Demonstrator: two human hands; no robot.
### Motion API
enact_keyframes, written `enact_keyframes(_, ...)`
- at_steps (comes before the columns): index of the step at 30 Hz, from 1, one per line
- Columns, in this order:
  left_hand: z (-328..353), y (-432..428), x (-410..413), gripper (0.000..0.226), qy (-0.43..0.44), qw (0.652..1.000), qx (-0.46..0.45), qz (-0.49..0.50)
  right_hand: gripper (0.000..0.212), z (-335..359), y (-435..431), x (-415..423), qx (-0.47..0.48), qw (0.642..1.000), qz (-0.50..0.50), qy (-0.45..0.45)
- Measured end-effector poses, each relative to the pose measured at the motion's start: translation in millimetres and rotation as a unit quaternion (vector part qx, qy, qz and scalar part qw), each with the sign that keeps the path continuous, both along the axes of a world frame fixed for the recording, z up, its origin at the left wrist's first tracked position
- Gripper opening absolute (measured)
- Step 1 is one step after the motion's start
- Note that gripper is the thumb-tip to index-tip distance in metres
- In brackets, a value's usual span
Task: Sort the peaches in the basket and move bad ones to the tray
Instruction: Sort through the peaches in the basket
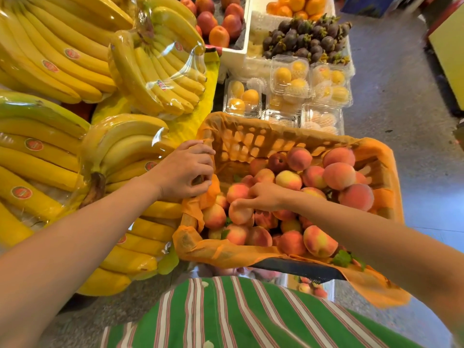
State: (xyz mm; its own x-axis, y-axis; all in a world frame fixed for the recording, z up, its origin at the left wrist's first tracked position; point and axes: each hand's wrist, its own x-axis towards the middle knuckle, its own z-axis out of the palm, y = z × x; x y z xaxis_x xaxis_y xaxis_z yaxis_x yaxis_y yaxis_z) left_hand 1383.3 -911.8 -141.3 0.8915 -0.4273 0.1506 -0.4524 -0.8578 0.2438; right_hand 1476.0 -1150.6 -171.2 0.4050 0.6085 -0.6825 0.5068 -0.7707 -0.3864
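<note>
An orange plastic basket [253, 141], lined with orange paper, stands in front of me and holds several pink-yellow peaches [339, 175]. My left hand [187, 172] grips the paper-covered left rim of the basket. Reaching across the pile, my right hand [262, 197] has its fingers curled over one peach [239, 213] near the left side of the basket. Below the near rim, a shiny tray [319, 288] with a few peaches shows partly behind the basket and my striped shirt.
Wrapped banana bunches [75, 136] fill the left side. Behind the basket stand clear boxes of yellow fruit [288, 76], a white crate of mangosteens [306, 38] and a box of red fruit [221, 21]. Grey floor [406, 101] lies to the right.
</note>
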Motion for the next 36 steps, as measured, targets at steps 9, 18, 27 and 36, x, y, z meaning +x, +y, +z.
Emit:
enact_keyframes(9,11,-38,23,0.025,-0.017,0.999,0.019,-0.025,0.031,52,-28,1,0.162,0.986,-0.021,-0.039)
enact_keyframes(18,13,-106,73,0.026,0.039,0.996,-0.056,-0.048,0.024,94,-132,27,0.251,0.909,-0.132,-0.304)
enact_keyframes(27,17,-186,124,0.057,0.095,0.984,-0.106,-0.104,0.079,83,-187,9,0.063,0.92,-0.173,-0.345)
enact_keyframes(36,14,-222,145,0.067,0.097,0.981,-0.069,-0.152,0.07,70,-197,10,0.052,0.927,-0.176,-0.326)
